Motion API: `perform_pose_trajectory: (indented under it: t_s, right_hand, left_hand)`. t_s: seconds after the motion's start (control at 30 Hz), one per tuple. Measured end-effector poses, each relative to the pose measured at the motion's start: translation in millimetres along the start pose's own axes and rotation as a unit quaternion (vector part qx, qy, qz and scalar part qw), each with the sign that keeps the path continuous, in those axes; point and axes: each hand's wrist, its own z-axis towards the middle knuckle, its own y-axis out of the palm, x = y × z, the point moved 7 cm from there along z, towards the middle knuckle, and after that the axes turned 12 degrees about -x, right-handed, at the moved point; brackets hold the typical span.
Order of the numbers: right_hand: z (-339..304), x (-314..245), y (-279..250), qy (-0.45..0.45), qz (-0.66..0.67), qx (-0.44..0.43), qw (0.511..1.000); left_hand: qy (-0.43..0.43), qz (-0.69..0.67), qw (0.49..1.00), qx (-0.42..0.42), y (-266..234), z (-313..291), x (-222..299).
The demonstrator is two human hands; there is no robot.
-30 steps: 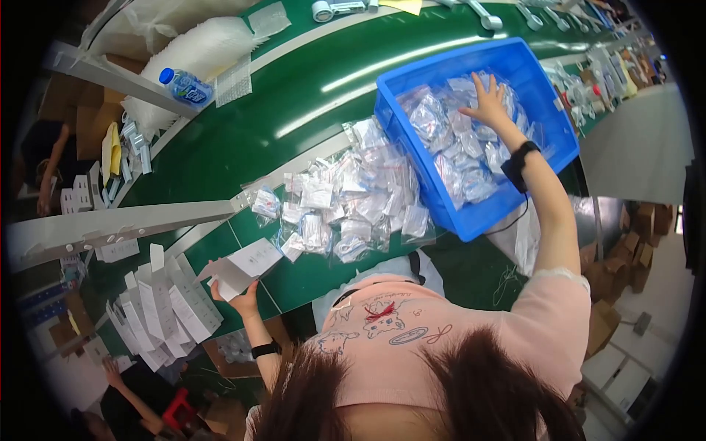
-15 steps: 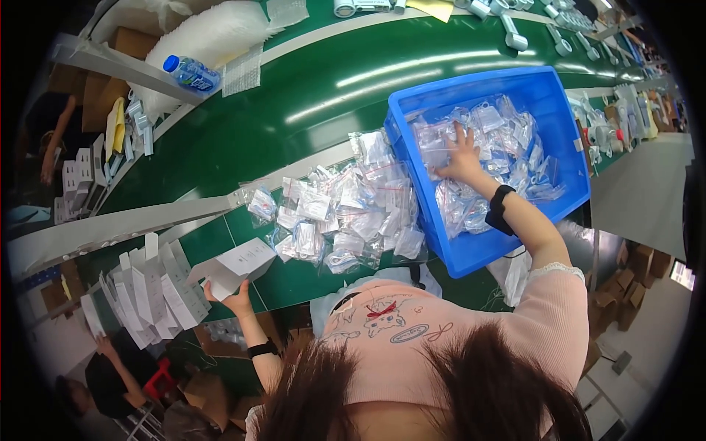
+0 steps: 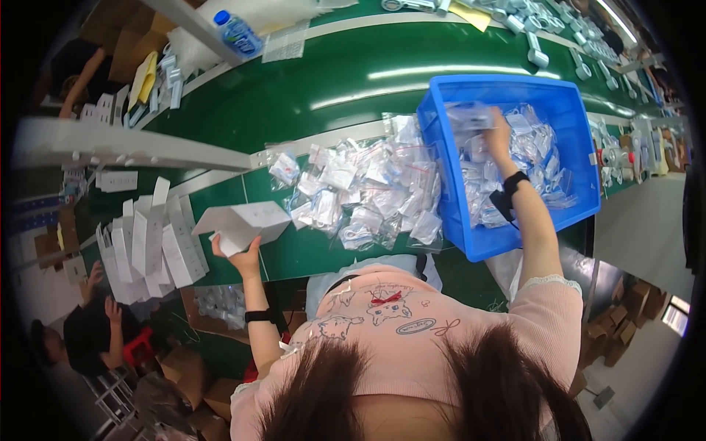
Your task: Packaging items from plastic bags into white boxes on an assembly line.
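Note:
An open white cardboard box (image 3: 254, 224) is in my left hand (image 3: 241, 256), whose thumb and fingers grip its lower left side. Over the blue plastic bin (image 3: 460, 239), my right hand (image 3: 499, 136) is closed on a clear plastic bag (image 3: 469, 117), smeared by motion, so its contents do not show. More clear bags with white and pale blue contents (image 3: 528, 147) lie loose inside the bin. Between box and bin, a pile of similar small bags (image 3: 368, 187) is spread on the green tabletop.
Several open white boxes (image 3: 158, 250) stand in a row at the left table edge. A pale metal rail (image 3: 132, 143) crosses there. Farther back are a blue-capped bottle (image 3: 239, 33), bubble wrap (image 3: 285, 40) and grey plastic parts (image 3: 537, 51). Another person (image 3: 95, 323) sits at lower left.
My right hand has closed from spread fingers and risen off the bags in the bin with one bag. My left hand still holds the white box. The whole view has shifted slightly.

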Motion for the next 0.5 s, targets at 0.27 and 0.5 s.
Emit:
perform_pose_trajectory:
  t_s: [0.27,0.5]
  right_hand:
    - [-18.2,-35.7,-85.1,-0.014,0.501,0.055,0.864]
    - [-84.9,-241.7,-34.5,-0.145,0.452,-0.016,0.880]
  left_hand:
    - [0.010,-0.060,0.997,-0.056,-14.8,20.3,-3.2]
    - [0.059,-0.055,0.991,-0.109,-47.7,53.0,-8.2]
